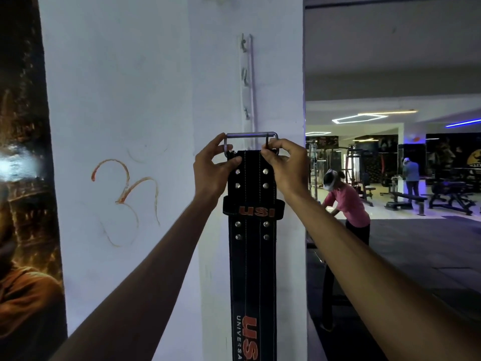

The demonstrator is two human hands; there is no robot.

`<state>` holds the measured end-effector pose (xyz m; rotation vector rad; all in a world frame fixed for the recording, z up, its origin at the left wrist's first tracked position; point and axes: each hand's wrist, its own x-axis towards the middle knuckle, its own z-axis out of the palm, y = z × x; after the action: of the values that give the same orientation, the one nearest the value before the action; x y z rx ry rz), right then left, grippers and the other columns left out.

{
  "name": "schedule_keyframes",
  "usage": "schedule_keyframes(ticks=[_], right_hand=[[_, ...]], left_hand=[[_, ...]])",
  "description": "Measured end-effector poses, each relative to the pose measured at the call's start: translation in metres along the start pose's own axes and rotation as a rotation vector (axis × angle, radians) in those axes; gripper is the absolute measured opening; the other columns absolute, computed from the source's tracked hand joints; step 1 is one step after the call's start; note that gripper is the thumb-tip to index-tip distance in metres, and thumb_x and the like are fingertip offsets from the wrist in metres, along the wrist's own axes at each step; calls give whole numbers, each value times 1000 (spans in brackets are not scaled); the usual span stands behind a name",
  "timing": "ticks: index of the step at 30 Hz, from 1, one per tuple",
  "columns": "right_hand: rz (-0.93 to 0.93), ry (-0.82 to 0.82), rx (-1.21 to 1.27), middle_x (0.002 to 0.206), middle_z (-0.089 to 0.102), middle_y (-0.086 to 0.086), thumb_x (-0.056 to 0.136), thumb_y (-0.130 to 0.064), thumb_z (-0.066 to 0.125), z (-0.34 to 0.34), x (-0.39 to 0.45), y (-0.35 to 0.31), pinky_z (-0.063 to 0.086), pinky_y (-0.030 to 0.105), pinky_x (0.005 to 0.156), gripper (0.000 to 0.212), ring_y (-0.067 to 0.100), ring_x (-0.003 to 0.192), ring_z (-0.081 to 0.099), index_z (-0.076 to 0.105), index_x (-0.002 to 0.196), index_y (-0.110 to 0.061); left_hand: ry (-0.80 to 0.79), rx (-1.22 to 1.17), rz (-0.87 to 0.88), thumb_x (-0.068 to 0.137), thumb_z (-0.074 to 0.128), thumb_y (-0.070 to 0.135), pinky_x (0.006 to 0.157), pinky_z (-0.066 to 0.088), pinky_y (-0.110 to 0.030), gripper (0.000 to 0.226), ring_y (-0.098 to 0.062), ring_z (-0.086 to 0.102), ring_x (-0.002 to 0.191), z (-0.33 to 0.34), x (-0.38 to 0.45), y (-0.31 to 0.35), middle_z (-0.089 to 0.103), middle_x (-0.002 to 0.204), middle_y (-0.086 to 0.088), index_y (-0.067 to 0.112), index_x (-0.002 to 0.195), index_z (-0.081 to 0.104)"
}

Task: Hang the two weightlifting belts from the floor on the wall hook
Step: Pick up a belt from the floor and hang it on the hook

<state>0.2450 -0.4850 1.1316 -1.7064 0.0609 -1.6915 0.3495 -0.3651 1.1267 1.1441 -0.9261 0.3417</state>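
Note:
A black weightlifting belt with orange USI lettering hangs straight down in front of a white pillar. Its metal buckle is at the top, held level against the pillar. My left hand pinches the buckle's left side and the belt's top edge. My right hand grips the buckle's right side. A vertical white hook rail with several small hooks is fixed to the pillar just above the buckle. The rail's lowest part is hidden behind the buckle. Only one belt is in view.
The white pillar carries an orange scribble at left. A dark poster runs down the far left. To the right, a gym floor opens with benches, machines and two people, one bending over in a pink shirt.

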Motion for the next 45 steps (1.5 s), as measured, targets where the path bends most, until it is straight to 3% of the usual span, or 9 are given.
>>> schedule_keyframes(ticks=[5,10,13,17,22,28,32,38,45], right_hand=[[10,1,-25,92,74,-4,84,-9,75,7,10,5,61,39,85,9,16,87,73,75,94,-8],[53,-18,-27,88,73,-10,84,-9,75,4,-3,17,59,37,91,10,-5,81,68,76,94,-9],[88,-38,-10,88,74,-9,85,-10,75,2,-10,26,59,31,87,9,-8,77,67,76,93,-11],[52,-39,-10,93,74,-5,86,-10,73,1,-10,26,58,29,85,10,2,88,69,73,96,-13],[126,-38,20,96,75,2,86,-16,73,5,-11,24,56,36,78,42,25,86,72,38,108,-24],[402,35,111,84,76,-1,76,-21,83,8,5,19,60,40,87,28,20,87,74,68,99,-14],[405,57,68,86,77,0,75,-25,83,9,4,21,59,33,78,23,16,84,74,72,92,-14],[271,-30,108,100,74,-2,83,-23,80,-6,-25,31,54,9,61,42,-1,84,72,64,121,-13],[215,-138,15,115,73,8,85,-5,74,-20,-55,56,58,31,95,50,17,104,70,60,133,-12]], left_hand=[[-15,14,17,81,82,6,87,58,-19,68,-12,66,113,1,14,-5,73,119,-5,19,144,57],[-37,2,-47,74,88,13,92,62,-48,66,-20,75,100,-3,6,-21,77,105,0,26,134,63],[-21,-6,-73,70,90,21,91,61,-54,55,-23,77,96,-5,1,-32,79,99,-2,29,120,67],[-29,32,-71,71,88,27,90,61,-54,40,-23,78,90,-5,2,-33,80,94,2,32,106,70],[-36,-15,-151,79,87,21,74,66,-36,32,-31,78,89,-4,3,-26,77,97,-12,5,104,75],[18,-60,-242,85,81,27,72,67,-39,25,-33,79,82,1,6,-19,77,78,-10,3,90,78],[12,-58,-228,86,79,26,74,67,-39,20,-25,78,79,1,2,-18,79,84,-14,6,89,78],[-177,-186,-232,92,75,18,75,63,-28,26,-14,78,84,-15,-22,-33,81,96,-9,7,115,74],[-199,-94,-212,90,77,13,90,63,-44,22,-35,78,96,-23,-39,-46,80,97,-18,6,110,78]])
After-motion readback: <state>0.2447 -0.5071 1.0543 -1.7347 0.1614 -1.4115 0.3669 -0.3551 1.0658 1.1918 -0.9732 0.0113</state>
